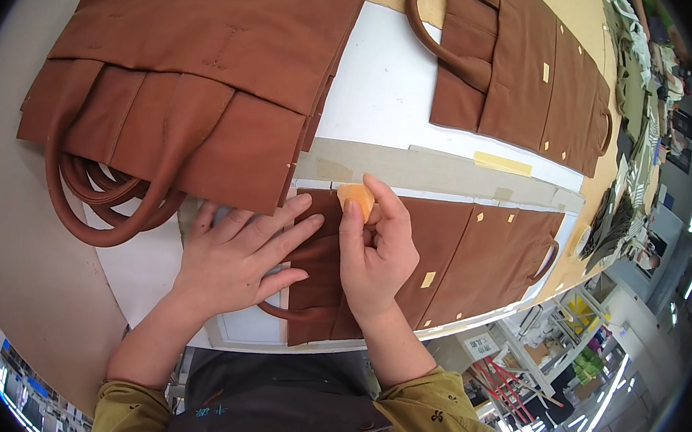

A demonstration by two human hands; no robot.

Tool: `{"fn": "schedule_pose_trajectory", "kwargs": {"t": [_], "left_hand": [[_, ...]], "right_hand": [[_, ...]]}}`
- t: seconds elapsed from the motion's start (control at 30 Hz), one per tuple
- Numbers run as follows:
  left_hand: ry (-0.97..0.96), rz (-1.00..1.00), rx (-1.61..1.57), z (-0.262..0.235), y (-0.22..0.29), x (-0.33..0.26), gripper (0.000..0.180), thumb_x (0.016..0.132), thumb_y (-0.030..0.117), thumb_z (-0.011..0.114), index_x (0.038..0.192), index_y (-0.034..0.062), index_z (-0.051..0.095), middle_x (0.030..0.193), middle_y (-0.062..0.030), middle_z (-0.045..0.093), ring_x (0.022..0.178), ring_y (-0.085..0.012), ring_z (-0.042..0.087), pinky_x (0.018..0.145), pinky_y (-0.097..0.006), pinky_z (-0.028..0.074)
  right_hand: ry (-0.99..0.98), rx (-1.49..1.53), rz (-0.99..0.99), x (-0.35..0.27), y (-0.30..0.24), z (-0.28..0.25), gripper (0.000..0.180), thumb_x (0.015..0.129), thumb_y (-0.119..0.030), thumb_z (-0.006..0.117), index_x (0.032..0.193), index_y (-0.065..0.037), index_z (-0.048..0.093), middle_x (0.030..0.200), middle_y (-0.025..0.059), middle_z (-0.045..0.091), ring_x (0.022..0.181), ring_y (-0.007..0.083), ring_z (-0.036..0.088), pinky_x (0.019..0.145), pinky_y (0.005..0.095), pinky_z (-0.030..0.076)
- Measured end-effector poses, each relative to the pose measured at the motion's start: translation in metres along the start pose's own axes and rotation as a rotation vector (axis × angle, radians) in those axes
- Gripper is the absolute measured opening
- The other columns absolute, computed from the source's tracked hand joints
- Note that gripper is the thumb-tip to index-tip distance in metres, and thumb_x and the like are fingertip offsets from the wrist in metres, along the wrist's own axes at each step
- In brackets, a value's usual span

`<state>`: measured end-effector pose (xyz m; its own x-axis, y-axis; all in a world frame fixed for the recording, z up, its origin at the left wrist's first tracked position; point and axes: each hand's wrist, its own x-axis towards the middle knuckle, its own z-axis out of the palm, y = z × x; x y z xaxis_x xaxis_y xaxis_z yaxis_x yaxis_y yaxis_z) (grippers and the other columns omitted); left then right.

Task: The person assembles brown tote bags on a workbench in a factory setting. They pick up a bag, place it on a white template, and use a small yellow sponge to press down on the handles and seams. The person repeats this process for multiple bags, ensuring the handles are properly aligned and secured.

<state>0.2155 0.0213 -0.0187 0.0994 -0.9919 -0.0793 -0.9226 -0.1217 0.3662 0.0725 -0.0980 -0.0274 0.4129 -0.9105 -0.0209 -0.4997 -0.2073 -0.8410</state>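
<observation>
My right hand (381,259) pinches a small orange-yellow block (356,194) between thumb and fingers, above the upper left part of a brown leather bag panel (493,256). My left hand (225,259) lies open, palm down and fingers spread. Its fingertips reach the lower edge of a stack of brown leather bag pieces (206,26) and the left end of the panel. Rounded handles (109,236) hang from the stack. The panel has a handle at each end and small pale tape pieces on it; my hands cover part of it.
A similar brown panel with handles (524,68) lies at the far right on a white sheet (373,80). Yellow tape (503,163) sticks to a grey strip between the panels. Dark and green material piles (623,156) line the table's right edge. Shelving (546,354) stands beyond it.
</observation>
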Motion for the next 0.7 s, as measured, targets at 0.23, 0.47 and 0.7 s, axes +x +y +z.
{"fn": "schedule_pose_trajectory", "kwargs": {"t": [0.23, 0.47, 0.7], "left_hand": [[0.012, 0.0, 0.011, -0.001, -0.001, -0.001, 0.062, 0.079, 0.058, 0.067, 0.136, 0.0338, 0.062, 0.148, 0.0082, 0.05, 0.136, -0.0156, 0.046, 0.117, -0.047, 0.017], [-0.014, -0.019, -0.076, -0.002, 0.001, 0.0, 0.064, 0.076, 0.051, 0.073, 0.137, 0.0333, 0.061, 0.147, 0.0072, 0.051, 0.132, -0.0178, 0.05, 0.113, -0.047, 0.025], [0.025, 0.003, -0.096, -0.004, 0.0, 0.002, 0.064, 0.076, 0.043, 0.074, 0.138, 0.0314, 0.06, 0.147, 0.0039, 0.052, 0.132, -0.0224, 0.05, 0.113, -0.05, 0.028]], "right_hand": [[0.005, -0.03, -0.069, 0.003, -0.003, 0.002, 0.032, 0.09, -0.002, 0.072, 0.121, -0.002, 0.066, 0.084, 0.0052, 0.067, 0.064, 0.0077, 0.06, 0.055, 0.0213, 0.05], [0.059, 0.255, -0.037, -0.013, 0.004, -0.012, 0.032, 0.091, 0.001, 0.07, 0.122, 0.002, 0.064, 0.089, 0.0023, 0.068, 0.062, 0.0002, 0.048, 0.054, 0.0149, 0.039], [0.017, 0.183, -0.012, -0.075, 0.012, -0.045, 0.031, 0.093, 0.003, 0.067, 0.123, 0.005, 0.06, 0.099, 0.0095, 0.069, 0.069, 0.0036, 0.055, 0.058, 0.0171, 0.045]]}}
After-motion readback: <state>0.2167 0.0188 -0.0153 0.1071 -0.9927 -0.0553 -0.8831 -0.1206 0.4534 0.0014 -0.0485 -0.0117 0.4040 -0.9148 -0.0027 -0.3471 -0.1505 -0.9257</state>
